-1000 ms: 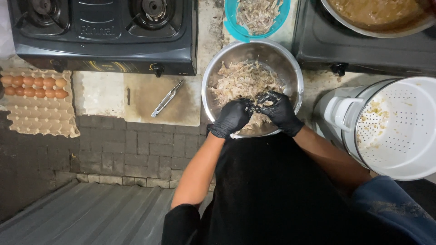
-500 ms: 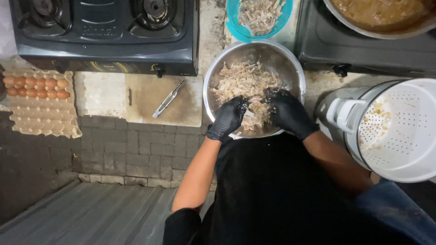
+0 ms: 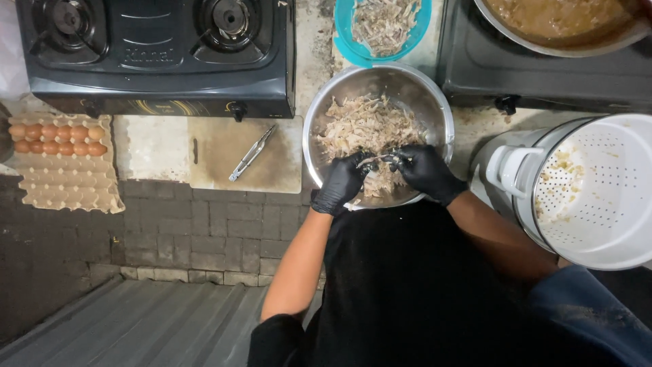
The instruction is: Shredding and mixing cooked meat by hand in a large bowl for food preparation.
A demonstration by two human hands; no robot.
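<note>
A steel bowl point(image 3: 318, 115) holds a heap of pale shredded meat point(image 3: 363, 126). Both my hands wear black gloves and reach over the bowl's near rim. My left hand point(image 3: 341, 182) and my right hand point(image 3: 424, 171) pinch the two ends of one strip of meat point(image 3: 375, 160) between their fingertips, just above the heap. A teal bowl point(image 3: 346, 30) with more shredded meat stands just behind the steel bowl.
A black two-burner gas stove point(image 3: 156, 51) sits at the left, a second stove point(image 3: 557, 75) with a pan of brown sauce point(image 3: 557, 17) at the right. Metal tongs point(image 3: 251, 153) lie on a cutting board point(image 3: 224, 146). An egg tray point(image 3: 58, 160) is far left, a white perforated strainer pot point(image 3: 598, 190) right.
My hands dipped into the meat heap half a second ago and have now lifted slightly with a strip of meat stretched between them.
</note>
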